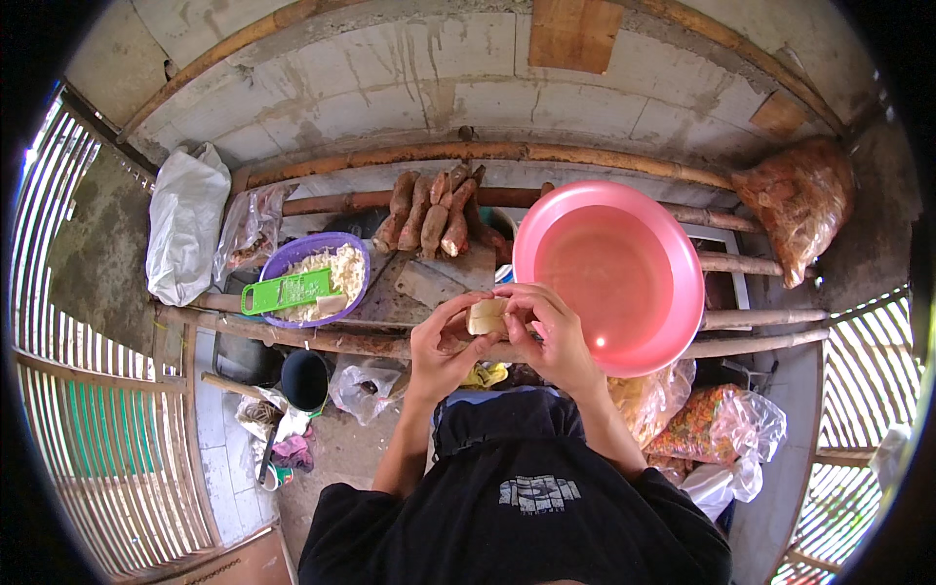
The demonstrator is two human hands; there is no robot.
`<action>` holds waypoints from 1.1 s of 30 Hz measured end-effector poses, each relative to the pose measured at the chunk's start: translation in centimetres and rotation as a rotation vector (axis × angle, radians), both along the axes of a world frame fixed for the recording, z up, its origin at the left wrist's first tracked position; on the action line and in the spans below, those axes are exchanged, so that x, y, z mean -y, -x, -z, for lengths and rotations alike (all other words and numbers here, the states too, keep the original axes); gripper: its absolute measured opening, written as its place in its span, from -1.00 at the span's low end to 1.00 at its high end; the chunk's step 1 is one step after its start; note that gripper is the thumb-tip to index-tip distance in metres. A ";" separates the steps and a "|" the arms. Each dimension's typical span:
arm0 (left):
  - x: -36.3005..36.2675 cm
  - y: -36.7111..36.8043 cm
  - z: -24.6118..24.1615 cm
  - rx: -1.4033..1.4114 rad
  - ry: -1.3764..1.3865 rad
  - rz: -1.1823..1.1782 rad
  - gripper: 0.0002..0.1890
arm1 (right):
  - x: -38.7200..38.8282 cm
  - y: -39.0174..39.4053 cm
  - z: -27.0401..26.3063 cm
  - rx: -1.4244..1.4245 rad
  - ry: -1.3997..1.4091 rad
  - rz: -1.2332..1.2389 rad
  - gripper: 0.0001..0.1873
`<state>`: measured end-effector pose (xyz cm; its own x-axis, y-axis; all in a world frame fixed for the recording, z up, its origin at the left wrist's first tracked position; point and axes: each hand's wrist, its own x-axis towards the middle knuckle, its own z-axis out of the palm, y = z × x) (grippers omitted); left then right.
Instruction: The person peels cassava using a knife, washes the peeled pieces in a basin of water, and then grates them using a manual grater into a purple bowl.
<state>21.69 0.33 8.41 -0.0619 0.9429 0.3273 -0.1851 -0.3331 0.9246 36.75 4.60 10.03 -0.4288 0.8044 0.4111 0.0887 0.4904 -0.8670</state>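
Between my hands is a pale, peeled piece of cassava [486,317] with a line across it. My left hand [447,340] grips its left side, and the fingers of my right hand [548,329] rest on its right side. Just right of my hands stands a large pink plastic basin [686,270] of cloudy water. To the left, a purple basin [272,265] holds whitish shreds [349,267], with a green hand grater [296,290] lying across it and another pale piece [331,305] by the grater's end. Unpeeled cassava roots [433,219] lie in a pile beyond my hands.
Bamboo poles [351,344] form the bench. A white sack [189,227] and a clear plastic bag [252,227] stand at the left; a filled brown bag [801,201] is at the right. Below are a dark bucket [305,380] and a patterned bundle [695,431]. A board [439,284] lies before the roots.
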 end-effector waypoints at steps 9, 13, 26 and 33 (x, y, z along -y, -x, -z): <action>0.5 0.0 0.9 0.023 0.043 -0.104 -0.53 | 0.6 0.2 0.4 -0.120 0.158 0.012 -0.88; 0.5 0.0 1.0 0.025 0.026 -0.124 -0.53 | 0.5 0.3 1.6 -0.199 0.141 -0.005 -0.88; 0.7 1.5 1.0 0.082 -0.063 -0.249 -0.54 | 0.1 -0.6 1.3 -0.221 0.109 0.197 -0.95; 1.2 2.9 1.0 0.037 -0.041 -0.301 -0.52 | 0.8 0.0 2.2 0.302 -0.021 0.030 -0.81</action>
<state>18.76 -0.87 7.39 -0.3495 0.8663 0.3569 -0.1056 -0.4149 0.9037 36.72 3.77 7.79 -0.5106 0.8110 0.2856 0.3552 0.5015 -0.7889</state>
